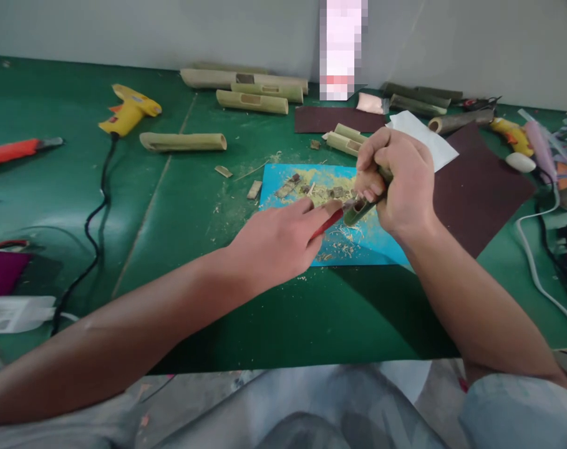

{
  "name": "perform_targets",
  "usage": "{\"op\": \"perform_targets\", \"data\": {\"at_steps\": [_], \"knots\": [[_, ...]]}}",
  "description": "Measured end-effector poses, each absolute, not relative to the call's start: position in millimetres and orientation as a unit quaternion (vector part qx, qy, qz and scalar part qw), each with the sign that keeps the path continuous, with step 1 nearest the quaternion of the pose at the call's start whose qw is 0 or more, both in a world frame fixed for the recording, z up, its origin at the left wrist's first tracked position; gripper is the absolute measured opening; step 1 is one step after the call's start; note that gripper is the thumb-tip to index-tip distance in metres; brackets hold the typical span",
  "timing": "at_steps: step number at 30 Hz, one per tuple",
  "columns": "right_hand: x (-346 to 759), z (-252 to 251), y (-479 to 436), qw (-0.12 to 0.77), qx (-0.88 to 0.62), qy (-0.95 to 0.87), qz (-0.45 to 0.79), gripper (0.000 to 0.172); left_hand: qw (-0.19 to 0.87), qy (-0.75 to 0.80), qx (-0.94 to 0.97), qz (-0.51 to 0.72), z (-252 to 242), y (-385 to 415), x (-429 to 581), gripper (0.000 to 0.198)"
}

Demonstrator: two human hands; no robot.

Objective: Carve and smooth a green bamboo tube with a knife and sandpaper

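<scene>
My right hand is wrapped round a short green bamboo tube, holding it tilted above the blue cutting mat. My left hand grips a red-handled knife, with the forefinger stretched along it. The knife's tip meets the open end of the tube. Shavings and small bamboo offcuts lie scattered on the mat under both hands.
On the green table lie several cut bamboo lengths, a yellow glue gun with a black cord, a red-handled tool at far left, dark sandpaper sheets, white paper, a second glue gun and cables at right.
</scene>
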State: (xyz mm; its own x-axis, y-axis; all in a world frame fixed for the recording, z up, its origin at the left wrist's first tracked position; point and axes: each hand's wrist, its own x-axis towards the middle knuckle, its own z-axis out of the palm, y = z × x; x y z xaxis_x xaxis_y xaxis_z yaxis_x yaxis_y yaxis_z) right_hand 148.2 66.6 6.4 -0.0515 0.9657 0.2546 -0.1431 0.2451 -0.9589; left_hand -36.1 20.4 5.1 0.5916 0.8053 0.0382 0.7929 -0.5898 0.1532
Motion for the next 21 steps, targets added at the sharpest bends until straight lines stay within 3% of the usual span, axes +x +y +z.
{"op": "perform_targets", "data": {"at_steps": [8, 14, 17, 21], "knots": [[154, 11, 66, 0.613, -0.361, -0.499, 0.495, 0.023, 0.080, 0.455, 0.887, 0.027, 13, 16, -32, 0.047], [151, 7, 60, 0.579, -0.375, -0.546, 0.475, 0.021, -0.002, 0.502, 0.864, -0.037, 2, 25, -30, 0.048], [154, 4, 60, 0.577, -0.370, -0.548, 0.480, 0.017, 0.002, 0.508, 0.862, 0.006, 2, 32, -33, 0.046], [160, 10, 65, 0.597, -0.390, -0.505, 0.485, 0.008, 0.083, 0.486, 0.864, 0.099, 11, 34, -39, 0.038]]}}
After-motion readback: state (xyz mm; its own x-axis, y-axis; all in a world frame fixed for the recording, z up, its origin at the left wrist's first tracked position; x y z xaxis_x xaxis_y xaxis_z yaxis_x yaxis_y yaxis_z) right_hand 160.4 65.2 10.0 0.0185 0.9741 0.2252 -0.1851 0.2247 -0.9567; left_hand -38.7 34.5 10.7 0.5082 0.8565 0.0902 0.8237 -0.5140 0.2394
